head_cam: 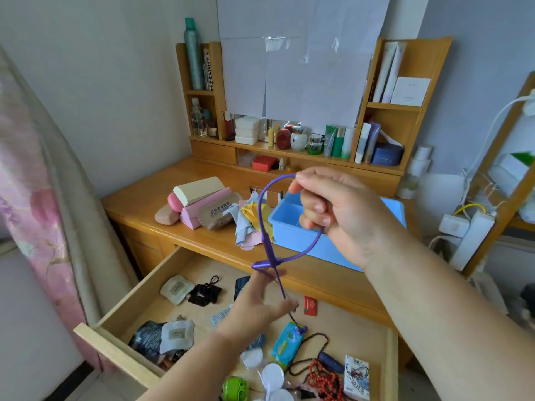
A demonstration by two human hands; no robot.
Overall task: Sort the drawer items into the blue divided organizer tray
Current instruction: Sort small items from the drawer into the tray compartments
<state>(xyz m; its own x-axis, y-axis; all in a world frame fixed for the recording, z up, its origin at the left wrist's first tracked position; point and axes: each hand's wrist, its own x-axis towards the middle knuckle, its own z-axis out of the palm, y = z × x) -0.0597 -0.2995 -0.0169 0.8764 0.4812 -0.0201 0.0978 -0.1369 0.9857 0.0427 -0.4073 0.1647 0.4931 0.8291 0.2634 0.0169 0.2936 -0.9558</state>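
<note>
A purple neckband earphone cord (265, 227) hangs in the air above the open drawer (185, 264). My right hand (338, 215) grips its upper loop in front of the blue divided organizer tray (292, 235) on the desk. My left hand (260, 308) pinches the cord lower down, with one finger raised against the cord's crossing. The cord's tail ends over a blue-green wipes pack (286, 344) in the drawer. Much of the tray is hidden behind my right hand.
The drawer holds white sachets (177, 289), a black hair tie (204, 293), a red box (311, 305), red beads (324, 380), a green ball (235, 388) and a printed card box (356, 377). Glasses cases (199, 206) and cloths (250, 224) lie on the desk left of the tray.
</note>
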